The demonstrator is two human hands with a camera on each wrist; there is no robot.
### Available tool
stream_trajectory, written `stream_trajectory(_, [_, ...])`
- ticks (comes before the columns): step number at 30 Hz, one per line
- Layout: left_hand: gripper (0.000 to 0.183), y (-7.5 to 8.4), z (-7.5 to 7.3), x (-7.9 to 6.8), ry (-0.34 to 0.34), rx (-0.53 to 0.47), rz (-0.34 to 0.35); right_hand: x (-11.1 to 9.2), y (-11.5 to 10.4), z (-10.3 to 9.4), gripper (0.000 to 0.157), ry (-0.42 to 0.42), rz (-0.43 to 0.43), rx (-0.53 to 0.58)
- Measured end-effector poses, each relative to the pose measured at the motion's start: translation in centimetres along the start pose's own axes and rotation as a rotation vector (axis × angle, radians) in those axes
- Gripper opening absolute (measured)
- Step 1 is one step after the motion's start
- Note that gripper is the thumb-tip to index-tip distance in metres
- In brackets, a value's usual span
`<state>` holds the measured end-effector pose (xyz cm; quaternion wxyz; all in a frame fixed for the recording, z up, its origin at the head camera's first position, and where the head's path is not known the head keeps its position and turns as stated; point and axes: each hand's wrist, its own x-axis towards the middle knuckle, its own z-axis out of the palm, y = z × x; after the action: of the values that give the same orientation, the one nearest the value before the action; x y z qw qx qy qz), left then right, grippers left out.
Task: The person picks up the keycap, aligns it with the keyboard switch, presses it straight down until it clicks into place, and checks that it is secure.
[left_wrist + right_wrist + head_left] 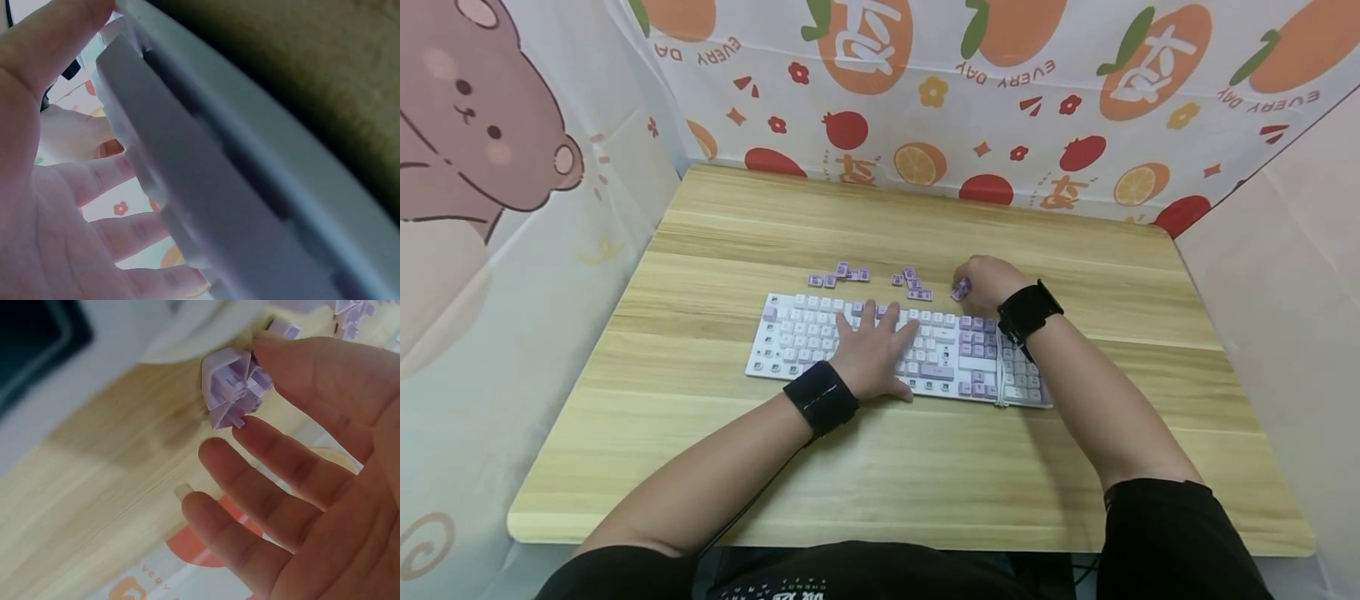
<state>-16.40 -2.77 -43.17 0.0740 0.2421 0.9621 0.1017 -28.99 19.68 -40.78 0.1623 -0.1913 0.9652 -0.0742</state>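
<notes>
A white and purple keyboard lies on the table, with bare switches showing along its left end and front row. My left hand rests on its middle with fingers spread, the thumb at the near edge. In the left wrist view the keyboard's side runs close past the palm. Beyond the keyboard's far edge, my right hand pinches purple keycaps between thumb and index finger, hollow undersides showing. The other fingers are slightly bent and hold nothing.
More loose purple keycaps lie behind the keyboard in a left group and a middle group. A white cable is wrapped around the keyboard's right part. Fruit-printed cloth hangs at the far edge of the wooden table.
</notes>
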Motion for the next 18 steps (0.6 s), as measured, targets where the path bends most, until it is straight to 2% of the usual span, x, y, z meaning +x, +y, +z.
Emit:
stream_trajectory(7, [0.116,0.08,-0.09,-0.07,0.012,0.014,0.007,0.33,-0.36,-0.25,0.019,0.022,-0.043,-0.051])
stream_trajectory(12, [0.115,0.05,0.0,-0.21,0.018,0.024,0.018,0.4,-0.53,-0.3,0.019,0.007,-0.057,-0.071])
stream_trajectory(15, [0.115,-0.03,0.0,-0.27,0.019,0.03,0.017,0.45,-0.53,-0.37,0.018,-0.012,-0.05,-0.044])
stream_trajectory(18, [0.115,-0.17,-0.04,-0.35,0.013,0.037,0.01,0.58,-0.49,-0.66,0.019,-0.005,-0.081,0.0])
